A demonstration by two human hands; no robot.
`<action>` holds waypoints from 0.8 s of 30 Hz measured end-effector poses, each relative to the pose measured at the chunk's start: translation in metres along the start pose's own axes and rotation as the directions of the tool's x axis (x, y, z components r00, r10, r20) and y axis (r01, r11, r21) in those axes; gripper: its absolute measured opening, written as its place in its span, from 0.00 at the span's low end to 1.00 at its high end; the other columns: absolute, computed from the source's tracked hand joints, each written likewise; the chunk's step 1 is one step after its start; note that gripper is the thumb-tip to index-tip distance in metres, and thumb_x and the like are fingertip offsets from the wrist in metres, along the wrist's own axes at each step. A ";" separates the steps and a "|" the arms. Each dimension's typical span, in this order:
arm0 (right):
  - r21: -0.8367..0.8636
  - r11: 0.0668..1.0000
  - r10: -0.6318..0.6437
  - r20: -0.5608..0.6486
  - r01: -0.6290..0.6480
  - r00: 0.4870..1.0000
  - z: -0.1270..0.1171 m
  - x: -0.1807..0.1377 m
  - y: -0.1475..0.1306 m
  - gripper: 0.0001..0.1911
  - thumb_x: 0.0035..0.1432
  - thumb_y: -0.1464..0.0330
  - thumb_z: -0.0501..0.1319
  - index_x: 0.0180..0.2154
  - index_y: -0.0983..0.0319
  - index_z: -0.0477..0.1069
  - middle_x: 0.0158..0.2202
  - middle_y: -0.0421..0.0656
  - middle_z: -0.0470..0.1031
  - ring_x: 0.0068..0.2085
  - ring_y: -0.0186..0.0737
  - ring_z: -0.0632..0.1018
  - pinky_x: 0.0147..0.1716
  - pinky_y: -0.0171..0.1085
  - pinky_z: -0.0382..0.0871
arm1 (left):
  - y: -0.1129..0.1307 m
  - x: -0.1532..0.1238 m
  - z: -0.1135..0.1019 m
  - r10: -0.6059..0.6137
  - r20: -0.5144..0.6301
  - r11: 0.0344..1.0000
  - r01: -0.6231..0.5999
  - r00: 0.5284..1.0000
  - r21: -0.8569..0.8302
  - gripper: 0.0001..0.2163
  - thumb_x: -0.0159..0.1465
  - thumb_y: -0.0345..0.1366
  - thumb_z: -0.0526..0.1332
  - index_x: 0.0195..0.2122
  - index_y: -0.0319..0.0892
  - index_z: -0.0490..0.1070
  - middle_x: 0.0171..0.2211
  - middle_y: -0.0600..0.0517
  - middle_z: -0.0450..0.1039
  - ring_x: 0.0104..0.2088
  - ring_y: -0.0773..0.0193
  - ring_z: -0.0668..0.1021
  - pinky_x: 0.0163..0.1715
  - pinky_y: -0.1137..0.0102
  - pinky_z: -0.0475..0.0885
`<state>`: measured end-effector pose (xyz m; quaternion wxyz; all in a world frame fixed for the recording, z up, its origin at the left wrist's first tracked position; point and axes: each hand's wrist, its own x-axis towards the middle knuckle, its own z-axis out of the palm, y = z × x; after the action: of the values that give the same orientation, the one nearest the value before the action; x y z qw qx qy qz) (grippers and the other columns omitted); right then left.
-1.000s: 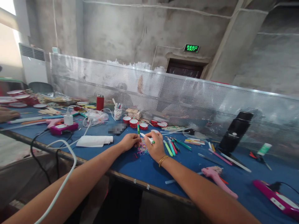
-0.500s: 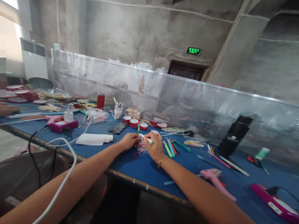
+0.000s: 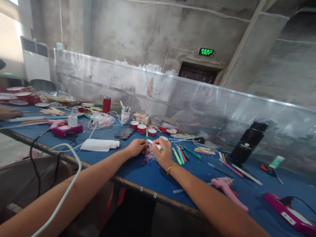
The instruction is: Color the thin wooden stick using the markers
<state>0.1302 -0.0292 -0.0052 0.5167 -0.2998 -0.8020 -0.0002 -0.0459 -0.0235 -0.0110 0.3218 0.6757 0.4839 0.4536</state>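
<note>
My left hand point(image 3: 136, 147) rests on the blue table point(image 3: 148, 174) with its fingers pinched round a thin upright green and red stick point(image 3: 146, 131). My right hand point(image 3: 161, 153), with a gold bracelet on the wrist, grips a white pen with a green tip point(image 3: 155, 145) lying across its fingers. Between the two hands lies a small heap of coloured rubber bands point(image 3: 149, 158). The two hands almost touch above that heap.
Several coloured pens point(image 3: 182, 154) lie right of my hands. A pink glue gun point(image 3: 228, 190), a black bottle point(image 3: 248, 141), red tape rolls point(image 3: 142, 128), a folded white cloth point(image 3: 99, 144) and a white cable point(image 3: 64, 194) are around. A perforated metal screen point(image 3: 197, 108) backs the table. Another person's hand point(image 3: 8, 113) shows far left.
Both hands stay at the rubber-band heap, holding the same stick and pen. Only the camera has shifted a little.
</note>
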 end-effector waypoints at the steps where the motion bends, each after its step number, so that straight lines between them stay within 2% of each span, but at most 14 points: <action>1: -0.005 1.000 0.003 0.000 -0.003 1.000 0.000 0.000 0.000 0.08 0.63 0.64 0.54 0.33 0.58 0.70 0.32 0.39 0.76 0.37 0.39 0.74 0.49 0.42 0.57 | 0.000 0.000 0.000 -0.004 -0.004 1.000 0.004 1.000 0.002 0.13 0.55 0.44 0.63 0.24 0.39 0.71 0.17 0.56 0.70 0.19 0.69 0.70 0.21 0.74 0.63; 7: -0.017 1.000 0.013 -0.041 -0.014 0.999 0.000 0.001 0.003 0.08 0.62 0.64 0.55 0.33 0.58 0.69 0.32 0.39 0.76 0.37 0.39 0.74 0.49 0.42 0.57 | 0.002 0.000 0.000 -0.026 -0.010 1.000 0.026 1.000 0.014 0.13 0.55 0.45 0.63 0.23 0.40 0.70 0.17 0.56 0.71 0.18 0.70 0.70 0.21 0.74 0.63; 14: -0.009 1.000 -0.006 0.012 0.006 1.000 -0.002 0.000 -0.002 0.09 0.63 0.64 0.54 0.32 0.58 0.69 0.32 0.39 0.77 0.37 0.39 0.74 0.48 0.42 0.58 | 0.000 0.000 0.000 -0.004 -0.015 1.000 0.004 1.000 0.005 0.13 0.56 0.44 0.63 0.24 0.39 0.71 0.17 0.55 0.71 0.19 0.69 0.70 0.22 0.74 0.64; 24: -0.009 1.000 -0.005 0.014 0.005 1.000 -0.001 0.000 -0.001 0.09 0.63 0.64 0.55 0.32 0.58 0.70 0.32 0.39 0.77 0.37 0.39 0.74 0.48 0.42 0.58 | 0.001 0.000 0.000 -0.022 -0.001 1.000 0.022 1.000 -0.005 0.13 0.55 0.46 0.63 0.23 0.40 0.71 0.17 0.56 0.70 0.19 0.69 0.70 0.22 0.73 0.63</action>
<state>0.1303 -0.0304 -0.0049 0.5096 -0.3001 -0.8064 -0.0027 -0.0453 -0.0235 -0.0100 0.3282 0.6694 0.4901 0.4517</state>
